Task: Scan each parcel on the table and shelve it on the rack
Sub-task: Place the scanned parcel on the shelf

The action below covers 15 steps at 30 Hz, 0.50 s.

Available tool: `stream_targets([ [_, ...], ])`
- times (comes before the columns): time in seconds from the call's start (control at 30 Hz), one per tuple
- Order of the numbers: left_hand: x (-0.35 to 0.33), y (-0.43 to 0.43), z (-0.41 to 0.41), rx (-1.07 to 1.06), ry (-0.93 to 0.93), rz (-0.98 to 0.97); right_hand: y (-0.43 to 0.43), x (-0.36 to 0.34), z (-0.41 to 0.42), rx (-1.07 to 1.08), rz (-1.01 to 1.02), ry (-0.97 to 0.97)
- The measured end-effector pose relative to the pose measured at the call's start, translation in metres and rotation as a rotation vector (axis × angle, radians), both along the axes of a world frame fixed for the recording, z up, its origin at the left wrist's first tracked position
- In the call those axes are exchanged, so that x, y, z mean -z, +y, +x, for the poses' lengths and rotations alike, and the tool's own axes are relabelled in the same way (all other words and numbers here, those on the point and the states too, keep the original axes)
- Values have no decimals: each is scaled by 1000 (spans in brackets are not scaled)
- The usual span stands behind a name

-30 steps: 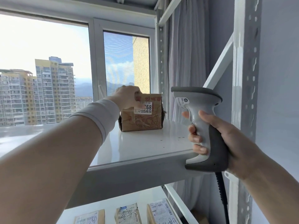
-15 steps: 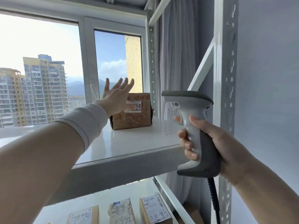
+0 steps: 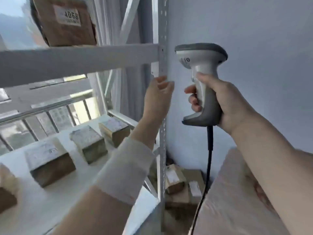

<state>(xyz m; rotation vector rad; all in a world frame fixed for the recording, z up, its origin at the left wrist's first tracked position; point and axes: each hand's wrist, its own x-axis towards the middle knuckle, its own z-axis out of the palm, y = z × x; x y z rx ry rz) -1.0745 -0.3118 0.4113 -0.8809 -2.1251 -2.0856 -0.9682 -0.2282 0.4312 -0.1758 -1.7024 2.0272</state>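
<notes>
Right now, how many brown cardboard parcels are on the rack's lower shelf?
4 brown cardboard parcels in a row: rightmost parcel, second parcel, third parcel, fourth parcel cut off at left. More may be hidden.

The brown kraft-paper parcel [image 3: 64, 22] looks matt and creased, its white paper label [image 3: 68, 16] smooth; the white painted-metal rack [image 3: 76, 63] has a faint sheen; the grey-and-white plastic scanner [image 3: 205, 68] is smooth, its dark grip [image 3: 211, 107] matt; the pale cloth sleeve [image 3: 127, 172] looks softly knitted.

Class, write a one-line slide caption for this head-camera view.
Right hand grips the barcode scanner, left hand open and empty beside the rack; a labelled parcel sits on its upper shelf.
</notes>
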Motion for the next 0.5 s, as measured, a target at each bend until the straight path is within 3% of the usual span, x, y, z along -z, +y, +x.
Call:
stream_targets([
  [0.17, 65, 47, 89, 224, -235, -63, 9, 47, 86, 274, -101, -114],
  [0.5, 111, 138, 317, 600, -356, -143, 71, 101, 336, 607, -203, -155],
])
